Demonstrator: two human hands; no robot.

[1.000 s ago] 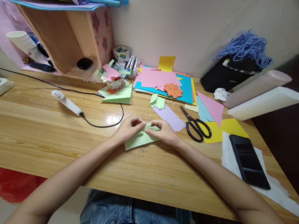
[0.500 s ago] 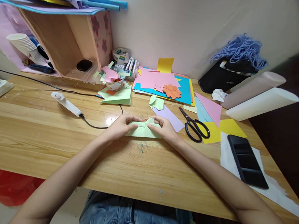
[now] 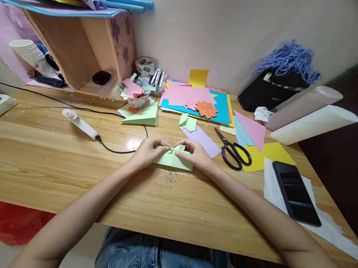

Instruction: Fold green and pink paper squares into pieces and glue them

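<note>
A light green folded sheet of paper [image 3: 173,161] lies on the wooden table in front of me, its long edge toward me. My left hand [image 3: 149,151] pinches its upper left part between thumb and fingers. On the upper right, my right hand [image 3: 194,153] pinches a raised fold near the middle. Both thumbs are on the near side, and the fingers partly hide the far edge. Just beyond my hands sit a smaller green folded paper piece [image 3: 188,123] and a lilac paper strip [image 3: 203,140].
Black-handled scissors [image 3: 232,149] lie to the right, beside yellow paper [image 3: 270,155] and a phone [image 3: 296,193] on white tissue. A white corded device [image 3: 80,124] is at left. Behind are stacked coloured sheets [image 3: 181,95], an orange paper flower [image 3: 206,110] and a scrap-filled cup [image 3: 137,101].
The green paper has tilted slightly, its right end coming nearer to me. My fingertips have drawn closer to its middle, where the fold now stands up more.
</note>
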